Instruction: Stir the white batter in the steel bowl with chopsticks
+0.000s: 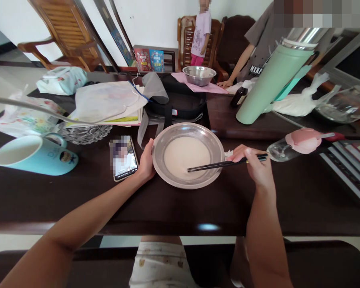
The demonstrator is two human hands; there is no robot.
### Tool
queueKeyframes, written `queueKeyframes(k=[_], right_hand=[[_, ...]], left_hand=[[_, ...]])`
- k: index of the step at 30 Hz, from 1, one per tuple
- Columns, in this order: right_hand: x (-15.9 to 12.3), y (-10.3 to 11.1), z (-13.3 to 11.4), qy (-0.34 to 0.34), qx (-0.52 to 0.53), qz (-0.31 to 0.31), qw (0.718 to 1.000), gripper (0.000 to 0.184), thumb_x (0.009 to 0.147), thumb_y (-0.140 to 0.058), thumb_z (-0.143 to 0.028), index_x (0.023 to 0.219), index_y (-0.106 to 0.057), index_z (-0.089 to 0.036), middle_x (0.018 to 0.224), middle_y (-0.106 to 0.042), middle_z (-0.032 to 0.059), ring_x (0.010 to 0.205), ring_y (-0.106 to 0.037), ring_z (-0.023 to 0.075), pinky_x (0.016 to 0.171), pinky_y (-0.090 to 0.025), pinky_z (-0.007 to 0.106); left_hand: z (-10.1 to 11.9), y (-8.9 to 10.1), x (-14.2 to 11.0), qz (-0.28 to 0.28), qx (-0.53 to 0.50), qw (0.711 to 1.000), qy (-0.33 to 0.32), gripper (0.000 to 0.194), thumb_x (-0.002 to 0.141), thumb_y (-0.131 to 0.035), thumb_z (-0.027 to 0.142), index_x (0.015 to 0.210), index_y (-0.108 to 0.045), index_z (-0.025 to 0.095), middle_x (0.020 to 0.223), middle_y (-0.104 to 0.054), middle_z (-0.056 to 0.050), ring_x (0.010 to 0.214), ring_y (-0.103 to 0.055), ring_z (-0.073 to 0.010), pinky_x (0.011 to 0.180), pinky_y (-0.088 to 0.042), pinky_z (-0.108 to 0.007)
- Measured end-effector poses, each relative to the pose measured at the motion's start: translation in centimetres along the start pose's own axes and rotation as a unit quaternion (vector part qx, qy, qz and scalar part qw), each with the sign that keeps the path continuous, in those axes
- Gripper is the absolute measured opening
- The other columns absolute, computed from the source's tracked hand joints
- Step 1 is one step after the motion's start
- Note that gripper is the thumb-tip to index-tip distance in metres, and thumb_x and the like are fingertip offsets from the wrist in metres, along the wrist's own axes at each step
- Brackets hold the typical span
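A round metal bowl (158, 160) stands on the dark table in front of me, with a milky white liquid (187, 154) in it. My left hand (147, 160) grips the bowl's left rim, the thumb at its edge and the other fingers hidden behind or below. In my right hand (253, 162), fingers closed, is a pair of black chopsticks (216, 165). Their tips dip into the liquid near the bowl's middle. Just left of my left hand lies a phone (124, 158) with its screen lit.
On the left are a light blue mug (39, 156) and a glass dish (84, 134). Behind the bowl sits a black bag (180, 98). A green thermos (273, 84), a pink-lidded bottle (303, 142) and books (348, 168) stand at right. A second metal bowl (199, 75) and two people are beyond.
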State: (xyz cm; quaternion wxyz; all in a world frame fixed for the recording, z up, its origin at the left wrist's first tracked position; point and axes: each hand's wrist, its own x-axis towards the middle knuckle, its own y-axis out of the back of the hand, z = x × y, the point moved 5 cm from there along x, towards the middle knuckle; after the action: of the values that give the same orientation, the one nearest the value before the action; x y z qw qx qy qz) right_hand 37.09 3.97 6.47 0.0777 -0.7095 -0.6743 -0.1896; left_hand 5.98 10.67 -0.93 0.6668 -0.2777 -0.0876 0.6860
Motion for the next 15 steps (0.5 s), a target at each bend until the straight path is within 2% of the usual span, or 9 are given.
queueKeyframes(k=[2,4,7,10,12,15], right_hand=[[0.1,-0.7,0.1,-0.012,-0.009,-0.039,0.999,0.039,0.097,-0.066,-0.054,0.074,-0.082,-0.026,0.081,-0.081,0.0056,0.083,-0.077,0.0235,0.080,-0.061,0.039],[0.2,-0.9,0.2,-0.019,-0.028,-0.045,0.998,0.037,0.095,-0.069,-0.055,0.079,-0.083,-0.025,0.087,-0.082,0.0066,0.087,-0.077,0.0241,0.081,-0.061,0.039],[0.1,0.1,0.3,-0.013,-0.035,0.012,0.999,0.036,0.097,-0.068,-0.052,0.078,-0.083,-0.025,0.088,-0.081,0.0063,0.087,-0.077,0.0237,0.080,-0.061,0.039],[0.0,0.7,0.2,0.003,-0.009,0.049,0.999,0.043,0.099,-0.064,-0.052,0.069,-0.080,-0.026,0.075,-0.078,0.0049,0.077,-0.074,0.0219,0.079,-0.060,0.039],[0.0,0.2,0.1,-0.001,-0.004,0.018,1.000,0.045,0.099,-0.064,-0.054,0.067,-0.080,-0.027,0.075,-0.079,0.0053,0.077,-0.073,0.0223,0.080,-0.060,0.040],[0.1,-0.9,0.2,-0.019,-0.022,-0.044,0.999,0.039,0.095,-0.068,-0.056,0.076,-0.083,-0.026,0.085,-0.082,0.0064,0.085,-0.076,0.0242,0.082,-0.062,0.040]], left_hand=[[0.0,0.0,0.0,0.003,-0.001,1.000,0.001,0.043,0.088,-0.067,0.057,0.107,-0.077,0.019,0.097,-0.083,-0.007,0.115,-0.074,-0.0355,0.103,-0.057,-0.044],[0.1,-0.1,-0.1,0.003,-0.002,1.000,0.005,0.043,0.091,-0.065,0.056,0.109,-0.077,0.019,0.097,-0.083,-0.007,0.114,-0.075,-0.0349,0.103,-0.057,-0.044],[0.2,-0.3,-0.3,0.001,-0.006,1.000,0.009,0.044,0.092,-0.063,0.055,0.113,-0.076,0.018,0.097,-0.083,-0.007,0.114,-0.074,-0.0350,0.103,-0.057,-0.045],[0.3,-0.3,-0.4,0.010,-0.011,1.000,0.009,0.043,0.090,-0.067,0.055,0.109,-0.077,0.017,0.096,-0.082,-0.008,0.115,-0.074,-0.0362,0.103,-0.057,-0.044],[0.3,-0.2,-0.4,0.016,-0.013,1.000,0.007,0.042,0.088,-0.070,0.054,0.103,-0.077,0.016,0.095,-0.082,-0.009,0.116,-0.073,-0.0369,0.104,-0.058,-0.045],[0.2,-0.1,-0.3,0.015,-0.014,1.000,0.005,0.042,0.084,-0.074,0.055,0.099,-0.076,0.016,0.095,-0.082,-0.009,0.115,-0.074,-0.0370,0.104,-0.058,-0.045]])
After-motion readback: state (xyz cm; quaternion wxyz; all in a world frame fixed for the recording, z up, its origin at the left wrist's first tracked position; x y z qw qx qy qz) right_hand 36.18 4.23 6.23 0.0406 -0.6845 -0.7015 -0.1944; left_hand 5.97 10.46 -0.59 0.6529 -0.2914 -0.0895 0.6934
